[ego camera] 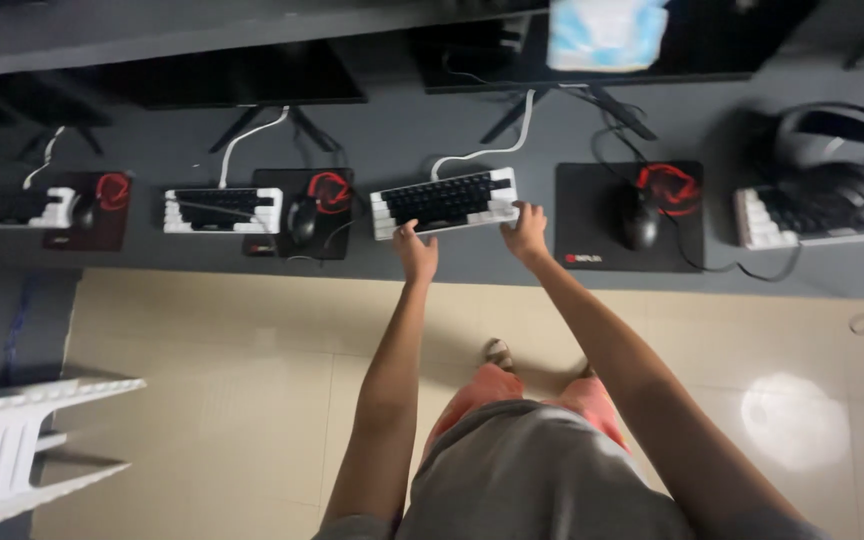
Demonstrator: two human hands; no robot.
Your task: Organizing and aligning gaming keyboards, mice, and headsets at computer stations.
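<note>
A small black and white keyboard (444, 200) with a white cable lies slightly tilted on the long dark desk (402, 135). My left hand (416, 252) grips its near edge toward the left end. My right hand (526, 231) grips the near right corner. Both arms reach forward from my body, which shows a grey shirt and pink shorts.
Two similar keyboards (222, 210) (22, 207) and black mice on dark red-marked pads (303, 220) lie to the left. A mouse (640, 224) on a black pad (592, 222) is right of my hands, then headphones (837, 170) over another keyboard. Monitors stand behind. A white plastic chair (12, 450) is lower left.
</note>
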